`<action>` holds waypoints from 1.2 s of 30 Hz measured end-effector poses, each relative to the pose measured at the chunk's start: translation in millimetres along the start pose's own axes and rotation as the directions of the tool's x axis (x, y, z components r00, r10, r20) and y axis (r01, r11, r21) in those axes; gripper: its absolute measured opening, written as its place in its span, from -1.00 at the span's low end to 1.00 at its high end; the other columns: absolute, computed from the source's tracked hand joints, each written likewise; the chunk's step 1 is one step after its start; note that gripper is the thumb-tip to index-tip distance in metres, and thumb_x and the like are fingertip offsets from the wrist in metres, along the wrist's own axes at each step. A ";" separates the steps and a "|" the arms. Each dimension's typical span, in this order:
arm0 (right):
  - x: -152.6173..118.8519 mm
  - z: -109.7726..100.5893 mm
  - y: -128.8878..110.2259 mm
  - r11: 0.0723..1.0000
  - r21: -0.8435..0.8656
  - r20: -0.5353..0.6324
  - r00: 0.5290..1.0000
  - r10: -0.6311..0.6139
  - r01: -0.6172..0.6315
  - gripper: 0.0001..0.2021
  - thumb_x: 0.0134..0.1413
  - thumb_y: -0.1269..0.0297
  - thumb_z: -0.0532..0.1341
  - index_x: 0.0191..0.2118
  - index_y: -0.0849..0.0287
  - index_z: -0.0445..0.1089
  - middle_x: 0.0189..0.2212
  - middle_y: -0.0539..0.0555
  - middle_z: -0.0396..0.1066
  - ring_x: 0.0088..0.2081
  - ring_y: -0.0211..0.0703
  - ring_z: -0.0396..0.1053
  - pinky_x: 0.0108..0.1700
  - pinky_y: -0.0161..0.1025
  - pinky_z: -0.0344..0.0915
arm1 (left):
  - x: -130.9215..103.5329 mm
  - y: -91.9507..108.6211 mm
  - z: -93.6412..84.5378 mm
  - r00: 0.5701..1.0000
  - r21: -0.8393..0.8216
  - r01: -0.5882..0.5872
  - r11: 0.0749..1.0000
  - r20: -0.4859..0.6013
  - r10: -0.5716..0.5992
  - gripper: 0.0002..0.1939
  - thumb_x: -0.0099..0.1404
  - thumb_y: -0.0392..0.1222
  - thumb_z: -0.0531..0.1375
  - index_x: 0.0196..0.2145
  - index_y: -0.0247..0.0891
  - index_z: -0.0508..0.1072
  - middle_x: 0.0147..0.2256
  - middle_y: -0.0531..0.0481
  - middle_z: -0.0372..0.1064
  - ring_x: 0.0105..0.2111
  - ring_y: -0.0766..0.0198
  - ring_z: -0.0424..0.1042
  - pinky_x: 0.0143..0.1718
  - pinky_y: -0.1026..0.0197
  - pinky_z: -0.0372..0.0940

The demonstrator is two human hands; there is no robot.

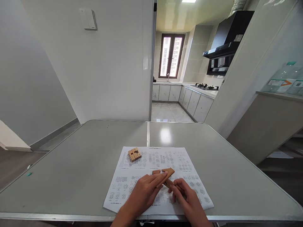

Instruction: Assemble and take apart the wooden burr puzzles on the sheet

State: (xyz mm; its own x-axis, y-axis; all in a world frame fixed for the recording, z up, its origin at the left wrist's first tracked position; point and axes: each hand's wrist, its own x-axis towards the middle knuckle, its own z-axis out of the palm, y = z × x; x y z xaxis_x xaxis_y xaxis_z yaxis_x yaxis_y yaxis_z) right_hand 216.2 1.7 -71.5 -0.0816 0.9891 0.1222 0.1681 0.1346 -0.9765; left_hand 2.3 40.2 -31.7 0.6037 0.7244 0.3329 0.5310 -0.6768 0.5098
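Several wooden pieces (169,171) lie together near the middle of a printed paper sheet (127,201). My left hand (149,187) reaches in from the left, its fingers pressed together around one of these pieces. On the right, my right hand (183,192) pinches the lower end of a darker wooden piece (168,183) that crosses beneath the left fingers. The fingers partly hide how the pieces meet. Apart from both hands, a small assembled block of wooden pieces (134,154) rests on the sheet's upper left.
The sheet lies on a grey-green table (78,176) with a metal edge and a centre seam. A small green bit (28,174) sits at the far left. Water bottles (282,78) stand on a ledge at the right, and a kitchen shows beyond the doorway.
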 end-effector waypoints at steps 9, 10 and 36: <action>0.7 -3.1 2.3 0.988 0.142 0.017 0.998 0.053 -0.055 -0.64 0.35 -0.14 0.13 -0.21 0.09 0.29 -0.34 0.01 0.49 -0.43 -0.17 0.40 -0.22 -0.21 0.33 | 0.1 -4.6 5.2 0.991 0.033 -0.125 0.992 -0.036 0.126 -0.35 0.54 -0.28 0.05 0.46 0.05 -0.06 0.22 -0.08 0.42 0.12 0.04 0.49 0.06 -0.04 0.47; 0.6 -3.7 2.2 0.985 0.160 0.022 0.998 0.057 -0.059 -0.64 0.35 -0.14 0.14 -0.21 0.08 0.28 -0.34 0.01 0.49 -0.42 -0.17 0.39 -0.22 -0.21 0.33 | 0.1 -4.8 4.6 0.991 0.029 -0.133 0.991 -0.028 0.134 -0.35 0.54 -0.27 0.05 0.46 0.04 -0.07 0.23 -0.08 0.41 0.13 0.03 0.48 0.07 -0.04 0.47; -4.6 -8.9 -5.3 0.984 0.166 0.126 0.991 0.047 -0.068 -0.68 0.33 -0.10 0.18 -0.17 0.08 0.32 -0.36 -0.01 0.39 -0.37 -0.17 0.34 -0.22 -0.21 0.32 | 0.0 5.6 -4.0 0.991 -0.038 -0.070 0.997 0.109 0.073 -0.09 0.46 -0.18 0.21 0.48 0.09 -0.33 0.32 -0.05 0.29 0.23 -0.01 0.37 0.18 -0.11 0.37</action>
State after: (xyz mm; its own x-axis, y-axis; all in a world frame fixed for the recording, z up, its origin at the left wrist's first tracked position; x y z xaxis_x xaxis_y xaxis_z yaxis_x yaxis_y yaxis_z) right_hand 224.5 -3.0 -65.4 -0.1970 0.9790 0.0526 0.0074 0.0552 -0.9984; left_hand 2.9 36.9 -25.6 0.7020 0.6542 0.2813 0.4645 -0.7201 0.5154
